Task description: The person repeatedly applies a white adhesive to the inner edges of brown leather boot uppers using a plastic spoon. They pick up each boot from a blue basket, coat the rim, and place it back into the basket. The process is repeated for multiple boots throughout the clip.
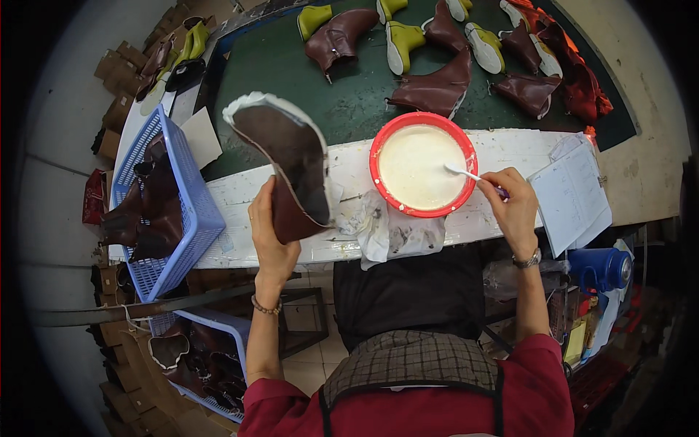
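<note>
The left grip (275,227) holds a brown boot upper (309,171) by its lower side, raised above the near edge of the white table (502,149). The right grip (510,205) pinches the purple handle of a slim brush (467,174); its white head is at the cream-coloured liquid (415,164) in a red bowl (376,171), just left of that grip. Crumpled cloth (375,231) lies between both grips. Left of the left grip stands a blue basket (182,244) of brown pieces; right of the right grip lie papers (571,193). Beyond both are yellow-green boots (404,42) and more brown uppers (437,87)
</note>
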A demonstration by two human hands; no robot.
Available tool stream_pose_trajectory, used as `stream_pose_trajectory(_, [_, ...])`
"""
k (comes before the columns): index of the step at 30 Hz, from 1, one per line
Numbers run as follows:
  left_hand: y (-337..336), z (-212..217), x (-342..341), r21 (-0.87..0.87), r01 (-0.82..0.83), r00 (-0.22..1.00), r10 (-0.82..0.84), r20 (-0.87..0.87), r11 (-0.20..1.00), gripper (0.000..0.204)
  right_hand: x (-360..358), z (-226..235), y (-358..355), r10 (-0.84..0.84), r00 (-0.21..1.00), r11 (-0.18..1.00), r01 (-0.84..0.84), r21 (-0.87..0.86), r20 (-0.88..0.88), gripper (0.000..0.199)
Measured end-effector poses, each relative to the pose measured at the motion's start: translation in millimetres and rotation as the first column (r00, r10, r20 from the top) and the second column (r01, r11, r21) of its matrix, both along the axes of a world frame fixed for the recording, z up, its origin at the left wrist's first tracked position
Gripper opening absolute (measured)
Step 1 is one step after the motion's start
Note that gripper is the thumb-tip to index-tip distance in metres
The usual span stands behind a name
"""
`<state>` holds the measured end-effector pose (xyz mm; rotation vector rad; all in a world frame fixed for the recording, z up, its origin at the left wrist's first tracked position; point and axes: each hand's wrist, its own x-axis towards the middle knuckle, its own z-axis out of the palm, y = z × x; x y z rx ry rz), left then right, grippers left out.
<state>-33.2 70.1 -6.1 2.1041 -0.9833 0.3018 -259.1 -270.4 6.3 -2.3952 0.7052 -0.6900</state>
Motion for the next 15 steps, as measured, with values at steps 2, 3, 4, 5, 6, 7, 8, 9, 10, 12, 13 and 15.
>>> stream_pose_trajectory(2, [-15,13,-11,0.018,0.054,0.997,-0.056,0.061,0.998,0.087,11,15,18,0.038,0.981,0.993,-0.058,0.099,0.188,0.011])
stream_pose_trajectory(3, [-23,20,-18,0.015,0.072,0.995,-0.073,0.063,0.997,0.088,17,20,27,0.085,0.97,0.983,-0.118,0.137,0.229,0.011])
stream_pose_trajectory(4, [-31,26,-25,0.011,0.091,0.994,-0.091,0.065,0.996,0.089,23,26,36,0.128,0.954,0.969,-0.179,0.173,0.272,0.011])
stream_pose_trajectory(5, [-38,32,-29,0.004,0.109,0.992,-0.109,0.068,0.994,0.089,28,32,44,0.169,0.934,0.95,-0.24,0.201,0.316,0.011])
stream_pose_trajectory(6, [-43,34,-33,0.001,0.133,0.988,-0.132,0.082,0.991,0.089,32,34,49,0.199,0.924,0.941,-0.274,0.199,0.327,0.011])
stream_pose_trajectory(7, [-47,34,-35,-0.016,0.156,0.985,-0.154,0.081,0.988,0.089,35,35,53,0.23,0.912,0.931,-0.308,0.197,0.338,0.011])
stream_pose_trajectory(8, [-50,34,-38,-0.034,0.178,0.981,-0.175,0.082,0.983,0.089,36,35,54,0.262,0.9,0.919,-0.343,0.194,0.349,0.011])
stream_pose_trajectory(9, [-51,34,-41,-0.052,0.199,0.977,-0.195,0.082,0.979,0.089,35,34,51,0.247,0.907,0.929,-0.322,0.181,0.341,0.011])
stream_pose_trajectory(10, [-50,35,-45,-0.062,0.209,0.977,-0.206,0.059,0.976,0.087,35,34,46,0.233,0.914,0.939,-0.301,0.168,0.332,0.011])
stream_pose_trajectory(12, [-47,36,-49,-0.082,0.265,0.962,-0.258,0.086,0.961,0.084,35,31,33,0.197,0.929,0.964,-0.242,0.112,0.313,0.012])
stream_pose_trajectory(13, [-47,36,-50,-0.092,0.292,0.954,-0.283,0.099,0.952,0.083,37,32,26,0.185,0.928,0.972,-0.221,0.08,0.323,0.012])
stream_pose_trajectory(15, [-48,34,-52,-0.119,0.331,0.94,-0.317,0.127,0.936,0.078,44,33,12,0.155,0.927,0.985,-0.171,0.018,0.341,0.013])
